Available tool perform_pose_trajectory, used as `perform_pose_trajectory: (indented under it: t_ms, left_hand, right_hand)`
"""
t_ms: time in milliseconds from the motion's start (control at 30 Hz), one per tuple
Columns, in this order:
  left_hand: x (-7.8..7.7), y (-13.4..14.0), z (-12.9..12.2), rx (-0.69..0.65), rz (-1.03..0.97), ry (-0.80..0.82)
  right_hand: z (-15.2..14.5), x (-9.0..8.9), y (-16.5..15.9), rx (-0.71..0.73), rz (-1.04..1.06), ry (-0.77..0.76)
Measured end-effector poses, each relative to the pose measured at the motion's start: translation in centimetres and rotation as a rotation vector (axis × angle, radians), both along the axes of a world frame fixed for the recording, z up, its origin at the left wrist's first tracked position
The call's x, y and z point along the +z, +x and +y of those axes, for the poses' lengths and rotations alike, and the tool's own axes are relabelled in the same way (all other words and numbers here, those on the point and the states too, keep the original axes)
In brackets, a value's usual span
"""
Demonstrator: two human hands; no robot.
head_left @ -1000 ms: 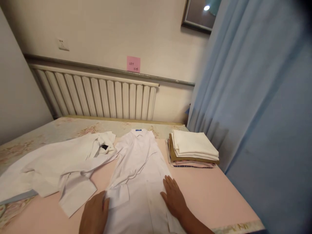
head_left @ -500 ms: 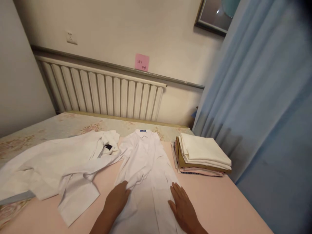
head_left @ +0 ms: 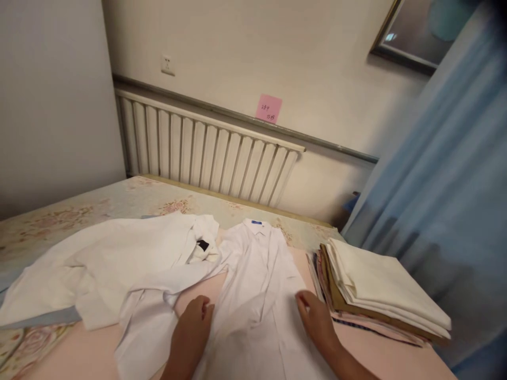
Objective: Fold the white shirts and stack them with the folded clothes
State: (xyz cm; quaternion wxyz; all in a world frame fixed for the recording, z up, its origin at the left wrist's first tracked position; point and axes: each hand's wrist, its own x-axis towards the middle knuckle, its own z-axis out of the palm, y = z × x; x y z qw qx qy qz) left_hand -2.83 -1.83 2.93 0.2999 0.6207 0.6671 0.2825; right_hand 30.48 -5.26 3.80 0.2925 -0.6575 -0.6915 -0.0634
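White collared fabric shirt (head_left: 257, 306) lies between left hand (head_left: 193, 323) and right hand (head_left: 319, 317); fingers (head_left: 199, 304) curl at its side edges; cloth grip cannot be determined.

On the cloth (head_left: 91, 348), the shirt (head_left: 265, 301) lies in the middle, the left hand (head_left: 193, 327) and the right hand (head_left: 317, 319) at its left and right edges, a second garment (head_left: 127, 258) to its left, a folded stack (head_left: 388, 285) to its right before the curtain (head_left: 428, 211), and behind them the radiator (head_left: 212, 148) below the note (head_left: 269, 108).
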Motion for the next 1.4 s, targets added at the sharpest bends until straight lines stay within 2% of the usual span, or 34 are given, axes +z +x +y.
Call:
perform_pose_trajectory:
  t_ms: [100,200,333,467,633,767,933,1100,1233,1400]
  left_hand:
    - [-0.5,0.3,0.3,-0.03,0.077,-0.025]
    - [-0.5,0.8,0.1,-0.072,0.085,-0.062]
    - [-0.1,1.2,0.0,-0.101,0.073,-0.138]
    - [-0.4,1.3,0.2,-0.15,0.061,-0.215]
    - [-1.2,1.7,0.6,-0.157,-0.082,-0.272]
    - [-1.5,2.5,0.9,-0.133,-0.21,-0.274]
    - [-1.6,3.0,1.1,-0.129,-0.216,-0.268]
    - [-1.1,2.5,0.9,-0.019,-0.128,-0.179]
    - [-1.6,1.9,0.8,0.098,-0.146,-0.115]
    - [-2.4,1.4,1.2,0.182,-0.144,-0.086]
  right_hand:
    - [8.3,4.1,-5.7,0.038,-0.043,-0.132]
    - [15.9,5.8,-11.1,0.091,-0.115,-0.208]
    - [23.5,5.0,-16.4,0.179,-0.183,-0.296]
    - [28.0,3.0,-19.5,0.243,-0.248,-0.424]
    - [30.5,1.1,-20.8,0.258,-0.27,-0.586]
    - [31.3,1.0,-20.3,0.247,-0.132,-0.611]
    - [32.3,2.1,-19.1,0.25,0.267,-0.449]
    - [33.8,2.3,-19.8,0.233,0.697,-0.228]
    - [34.2,0.9,-21.1,0.224,0.889,-0.174]
    - [33.0,-1.7,-22.3,0.233,0.943,-0.211]
